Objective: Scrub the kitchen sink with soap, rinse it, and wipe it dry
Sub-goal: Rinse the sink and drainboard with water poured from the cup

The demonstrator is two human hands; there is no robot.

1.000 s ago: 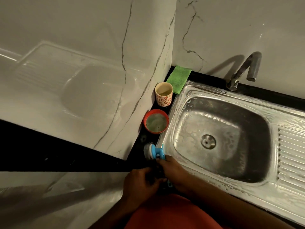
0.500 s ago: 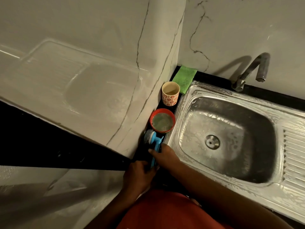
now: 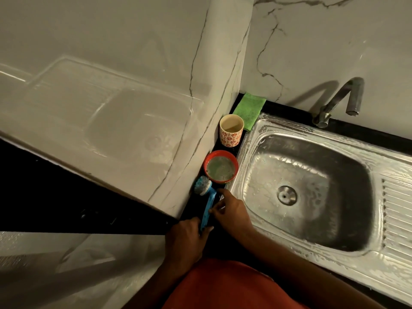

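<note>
Lower middle: left hand point(image 3: 185, 239) grips the brush point(image 3: 208, 205) by its handle end, right hand point(image 3: 233, 211) pinches it midway. I'd dunk the bristles in the red bowl point(image 3: 206, 161), then scrub the sink point(image 3: 312, 175) corners.

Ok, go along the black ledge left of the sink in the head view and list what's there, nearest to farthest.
left hand → blue brush → red bowl → patterned cup → green cloth
</note>
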